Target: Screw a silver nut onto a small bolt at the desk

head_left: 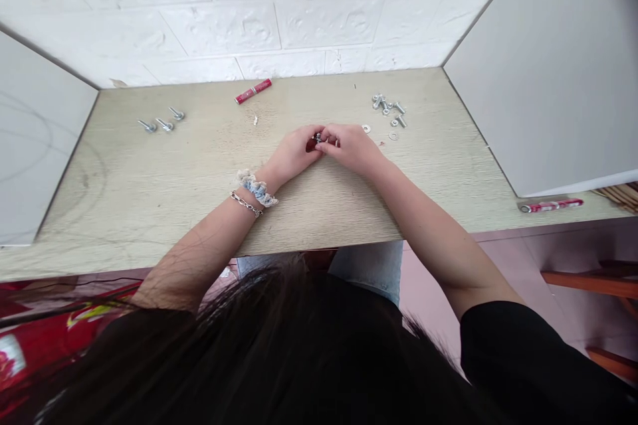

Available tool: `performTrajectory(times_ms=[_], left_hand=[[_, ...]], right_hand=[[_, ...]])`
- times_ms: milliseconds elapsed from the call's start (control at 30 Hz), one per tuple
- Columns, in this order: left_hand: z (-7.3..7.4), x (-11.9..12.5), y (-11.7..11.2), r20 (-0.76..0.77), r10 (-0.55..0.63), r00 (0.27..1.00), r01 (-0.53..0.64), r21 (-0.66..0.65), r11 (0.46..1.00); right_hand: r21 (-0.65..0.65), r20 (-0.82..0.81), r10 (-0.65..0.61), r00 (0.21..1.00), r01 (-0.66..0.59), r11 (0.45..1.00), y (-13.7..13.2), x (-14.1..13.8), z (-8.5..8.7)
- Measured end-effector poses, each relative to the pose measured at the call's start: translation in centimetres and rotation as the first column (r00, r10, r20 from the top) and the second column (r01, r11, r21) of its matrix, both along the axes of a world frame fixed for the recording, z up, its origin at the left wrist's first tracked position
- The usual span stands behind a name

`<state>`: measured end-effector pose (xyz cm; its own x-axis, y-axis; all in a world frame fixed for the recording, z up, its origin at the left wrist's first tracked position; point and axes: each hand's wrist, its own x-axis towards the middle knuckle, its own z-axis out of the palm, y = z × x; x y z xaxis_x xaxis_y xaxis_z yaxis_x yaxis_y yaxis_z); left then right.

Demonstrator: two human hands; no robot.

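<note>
My left hand [294, 151] and my right hand [351, 146] meet at the middle of the light wooden table [149, 192]. Both have their fingers pinched together round a small metal bolt [319, 139] held between them; only a glint of it shows. A scrunchie and a chain bracelet sit on my left wrist. Three assembled bolts [160, 122] lie in a row at the far left. A heap of loose bolts and nuts [389, 109] lies at the far right, with two washers [379, 132] just right of my right hand.
A red tube [253, 91] lies near the white brick wall at the back. Grey panels [548, 80] stand at both sides of the table. Another red tube [551, 205] lies at the right front edge. My dark hair fills the bottom.
</note>
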<state>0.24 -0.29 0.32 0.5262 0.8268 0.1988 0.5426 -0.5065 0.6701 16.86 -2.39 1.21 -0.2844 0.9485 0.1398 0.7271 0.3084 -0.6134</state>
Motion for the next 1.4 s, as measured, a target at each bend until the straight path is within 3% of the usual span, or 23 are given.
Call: performTrajectory(times_ms=[300,633,1167,1400], left_hand=[[-0.9,-0.1,0.6,-0.045,0.112,0.993,-0.112,0.003,0.994],[-0.6,0.0,0.5,0.015,0.157,0.988,-0.156,-0.048,0.987],[-1.5,-0.1,0.9,0.071,0.021,0.997,-0.039,0.253,0.967],[-1.5,-0.3,0.9,0.038,0.024,0.999,-0.033,0.268,0.963]], right_hand=[[-0.003,0.009,0.039,0.999,-0.039,0.999,0.0,0.0,0.1],[0.01,0.009,0.05,0.999,-0.05,0.999,0.0,0.0,0.0],[-0.101,-0.146,-0.001,0.989,-0.013,0.995,0.0,-0.1,0.3],[-0.133,-0.186,0.023,0.982,-0.048,0.99,-0.1,-0.2,0.5]])
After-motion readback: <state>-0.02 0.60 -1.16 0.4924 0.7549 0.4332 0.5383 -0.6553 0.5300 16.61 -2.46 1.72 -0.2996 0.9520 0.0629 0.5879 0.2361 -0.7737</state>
